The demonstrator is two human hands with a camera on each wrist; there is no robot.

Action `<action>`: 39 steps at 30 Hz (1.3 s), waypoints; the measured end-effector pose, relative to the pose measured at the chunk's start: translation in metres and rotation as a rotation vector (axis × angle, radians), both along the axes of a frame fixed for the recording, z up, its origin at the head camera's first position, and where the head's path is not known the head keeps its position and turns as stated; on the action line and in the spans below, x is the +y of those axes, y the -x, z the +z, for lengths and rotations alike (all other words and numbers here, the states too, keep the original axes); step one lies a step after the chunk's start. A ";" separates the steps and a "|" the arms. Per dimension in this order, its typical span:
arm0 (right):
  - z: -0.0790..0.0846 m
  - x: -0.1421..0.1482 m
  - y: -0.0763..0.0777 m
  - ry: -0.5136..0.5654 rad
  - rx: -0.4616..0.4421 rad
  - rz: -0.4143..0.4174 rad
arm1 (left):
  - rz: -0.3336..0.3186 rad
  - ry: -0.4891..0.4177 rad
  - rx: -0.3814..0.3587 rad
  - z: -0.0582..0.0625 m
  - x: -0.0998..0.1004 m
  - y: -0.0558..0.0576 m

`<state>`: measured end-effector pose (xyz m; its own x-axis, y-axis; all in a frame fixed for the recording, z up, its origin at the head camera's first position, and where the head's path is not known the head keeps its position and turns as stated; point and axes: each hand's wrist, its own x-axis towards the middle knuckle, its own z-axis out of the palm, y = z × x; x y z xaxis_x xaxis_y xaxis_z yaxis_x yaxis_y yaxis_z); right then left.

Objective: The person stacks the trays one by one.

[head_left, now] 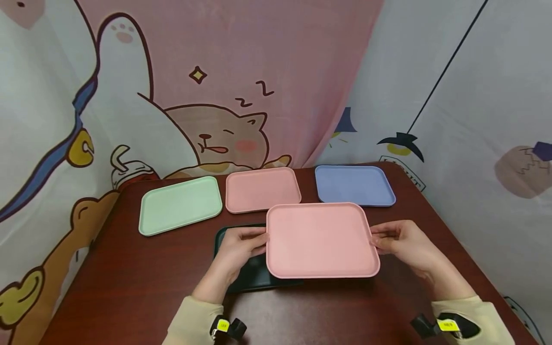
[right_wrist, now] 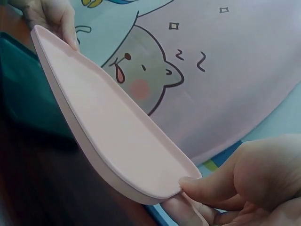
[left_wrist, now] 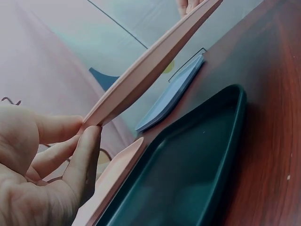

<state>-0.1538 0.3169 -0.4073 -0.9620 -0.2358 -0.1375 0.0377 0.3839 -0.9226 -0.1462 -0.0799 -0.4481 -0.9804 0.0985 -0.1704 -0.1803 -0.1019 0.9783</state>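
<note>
Both hands hold a pink tray in the air by its short sides. My left hand pinches its left rim between thumb and fingers, as the left wrist view shows up close. At the opposite rim my right hand pinches the tray, thumb on top in the right wrist view. Beneath the raised tray, a dark green tray lies on the table, partly hidden in the head view by the pink tray and the left hand.
Along the back of the brown table lie a light green tray, a second pink tray and a blue tray. A cartoon-printed curtain hangs behind and beside the table.
</note>
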 end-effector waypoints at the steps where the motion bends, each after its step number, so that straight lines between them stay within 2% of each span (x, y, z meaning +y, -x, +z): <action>1: 0.000 -0.002 0.000 0.014 -0.003 0.004 | 0.001 -0.004 0.001 0.000 -0.003 -0.001; 6: -0.001 -0.011 0.000 0.091 -0.021 0.029 | 0.010 -0.003 0.008 -0.001 -0.016 -0.007; 14: -0.006 -0.025 -0.002 0.186 -0.038 0.054 | 0.074 -0.007 -0.026 -0.004 -0.032 -0.015; 25: -0.017 -0.047 -0.002 0.234 -0.046 0.056 | 0.148 -0.015 -0.050 -0.009 -0.049 -0.024; 39: -0.031 -0.073 0.001 0.283 -0.064 0.068 | 0.202 -0.026 -0.093 -0.015 -0.072 -0.033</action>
